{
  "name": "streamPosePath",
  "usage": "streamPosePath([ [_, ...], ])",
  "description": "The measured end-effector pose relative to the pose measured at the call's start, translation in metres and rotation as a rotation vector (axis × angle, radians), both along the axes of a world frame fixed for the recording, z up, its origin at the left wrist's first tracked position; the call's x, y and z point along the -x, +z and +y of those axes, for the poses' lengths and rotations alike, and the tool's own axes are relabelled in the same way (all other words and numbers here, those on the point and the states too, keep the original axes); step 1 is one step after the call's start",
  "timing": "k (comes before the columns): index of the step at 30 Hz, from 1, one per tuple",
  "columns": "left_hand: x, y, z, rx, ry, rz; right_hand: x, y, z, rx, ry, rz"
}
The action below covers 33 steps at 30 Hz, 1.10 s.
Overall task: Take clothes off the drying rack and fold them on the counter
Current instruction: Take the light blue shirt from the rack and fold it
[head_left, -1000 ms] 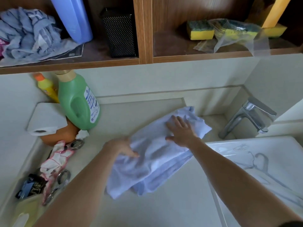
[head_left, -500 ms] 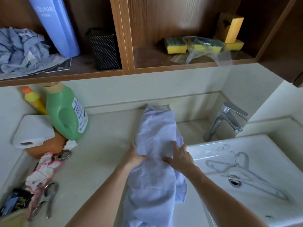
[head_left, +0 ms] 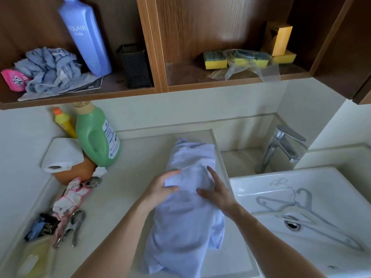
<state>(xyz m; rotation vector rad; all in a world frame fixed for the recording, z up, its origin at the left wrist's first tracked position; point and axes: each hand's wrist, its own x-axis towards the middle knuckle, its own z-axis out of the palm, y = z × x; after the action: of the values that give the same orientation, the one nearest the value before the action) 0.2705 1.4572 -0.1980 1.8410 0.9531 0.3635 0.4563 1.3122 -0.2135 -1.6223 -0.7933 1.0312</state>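
On the counter point(head_left: 128, 189): one pale blue garment point(head_left: 186, 209), folded lengthwise, far end toward the wall, near end at the counter's front edge.
Left hand point(head_left: 160, 190): fingers curled, pinching a fold at the garment's left edge.
Right hand point(head_left: 217, 192): open, fingers spread, palm flat on the cloth; grips nothing.
Sink point(head_left: 341, 187): two pale hangers point(head_left: 301, 205) lying in the basin; one chrome tap point(head_left: 281, 147) behind.
Shelf: three yellow-green sponges point(head_left: 215, 60); one blue bottle point(head_left: 86, 37) reading "AQUAIR".
Counter's left: one green detergent jug point(head_left: 96, 137), label unreadable; one yellow bottle point(head_left: 64, 122); one toilet roll point(head_left: 62, 155).
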Motion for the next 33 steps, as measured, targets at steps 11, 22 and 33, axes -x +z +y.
streamPosePath([
  [11, -0.005, 0.091, -0.017, -0.191, 0.006, -0.010, -0.021, 0.059, 0.013, -0.079, 0.304, -0.235],
  [22, 0.011, 0.134, -0.063, -0.315, -0.101, -0.042, -0.005, 0.086, -0.020, -0.049, 0.061, -0.976],
  [33, 0.089, 0.181, -0.109, -0.577, -0.208, -0.235, 0.080, 0.166, -0.105, -0.244, 0.226, -0.875],
])
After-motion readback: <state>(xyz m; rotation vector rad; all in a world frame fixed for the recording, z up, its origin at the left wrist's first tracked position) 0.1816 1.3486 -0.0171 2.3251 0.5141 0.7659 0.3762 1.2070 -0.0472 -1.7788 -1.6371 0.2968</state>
